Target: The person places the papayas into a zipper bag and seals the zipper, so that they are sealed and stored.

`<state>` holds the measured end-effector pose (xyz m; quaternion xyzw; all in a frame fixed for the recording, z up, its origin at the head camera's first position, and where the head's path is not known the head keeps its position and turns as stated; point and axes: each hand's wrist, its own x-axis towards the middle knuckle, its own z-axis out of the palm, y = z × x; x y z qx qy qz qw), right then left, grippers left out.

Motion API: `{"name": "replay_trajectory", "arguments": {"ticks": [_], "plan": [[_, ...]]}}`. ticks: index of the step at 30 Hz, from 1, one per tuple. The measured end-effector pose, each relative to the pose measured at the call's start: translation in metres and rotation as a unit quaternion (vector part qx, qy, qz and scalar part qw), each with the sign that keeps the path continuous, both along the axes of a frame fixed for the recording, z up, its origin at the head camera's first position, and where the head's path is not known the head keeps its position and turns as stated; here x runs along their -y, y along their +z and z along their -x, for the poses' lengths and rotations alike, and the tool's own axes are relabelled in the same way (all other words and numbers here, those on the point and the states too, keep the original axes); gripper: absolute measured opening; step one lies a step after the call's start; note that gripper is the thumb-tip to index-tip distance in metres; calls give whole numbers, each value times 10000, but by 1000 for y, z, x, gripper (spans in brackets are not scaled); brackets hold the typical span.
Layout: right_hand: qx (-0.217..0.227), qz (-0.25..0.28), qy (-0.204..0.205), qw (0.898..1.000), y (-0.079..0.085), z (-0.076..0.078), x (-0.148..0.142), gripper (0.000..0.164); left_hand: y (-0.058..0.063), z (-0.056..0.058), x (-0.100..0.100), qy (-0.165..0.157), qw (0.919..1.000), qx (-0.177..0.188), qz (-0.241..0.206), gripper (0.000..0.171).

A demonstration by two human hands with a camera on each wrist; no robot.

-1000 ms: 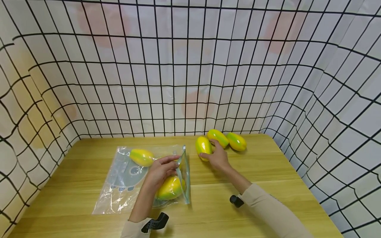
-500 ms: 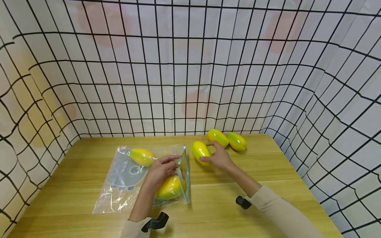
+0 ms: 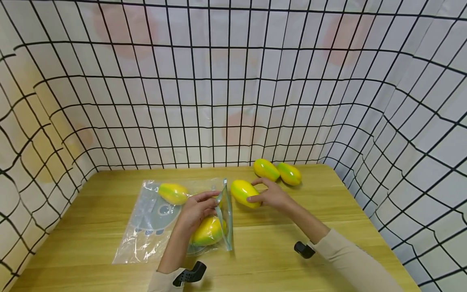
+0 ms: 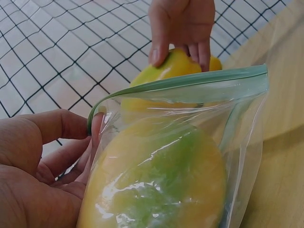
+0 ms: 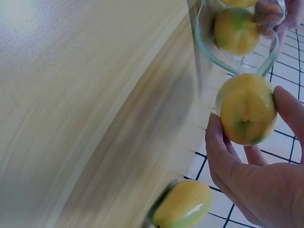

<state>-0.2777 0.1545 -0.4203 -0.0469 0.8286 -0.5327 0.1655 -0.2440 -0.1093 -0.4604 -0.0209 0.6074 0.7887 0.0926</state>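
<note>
In the head view my left hand (image 3: 198,210) pinches the open rim of a clear zip bag (image 3: 140,243), which lies flat with a pale blue print. Inside it are yellow-green papayas, one at the far end (image 3: 173,193) and one near the mouth (image 3: 208,231); the left hand partly hides the contents. My right hand (image 3: 271,195) holds another papaya (image 3: 243,193) between thumb and fingers, just right of the bag mouth. From the right wrist view, the held papaya (image 5: 246,109) faces the opening, end on. The left wrist view shows the green zip strip (image 4: 190,81) spread apart.
Two more papayas, one at left (image 3: 266,169) and one at right (image 3: 290,174), lie at the back of the wooden table (image 3: 255,255). A black wire grid (image 3: 219,105) backed by white cloth encloses the back and sides.
My right hand has brought its papaya leftward and nearer to the bag mouth, away from the two at the back, turning it on the way. The left hand and bag stay put.
</note>
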Motion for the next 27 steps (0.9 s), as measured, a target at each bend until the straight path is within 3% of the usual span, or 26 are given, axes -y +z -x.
{"name": "replay_trajectory", "arguments": {"ticks": [10, 18, 27], "plan": [[153, 113, 337, 9993, 3, 1, -6, 61, 0, 1, 0, -17, 10000, -14, 13, 34], [240, -206, 567, 9979, 8, -1, -8, 57, 0, 0, 1, -64, 10000, -56, -11, 35], [345, -174, 865, 9955, 10, -1, -13, 51, 1, -1, 0, -53, 10000, -74, -9, 36]]}}
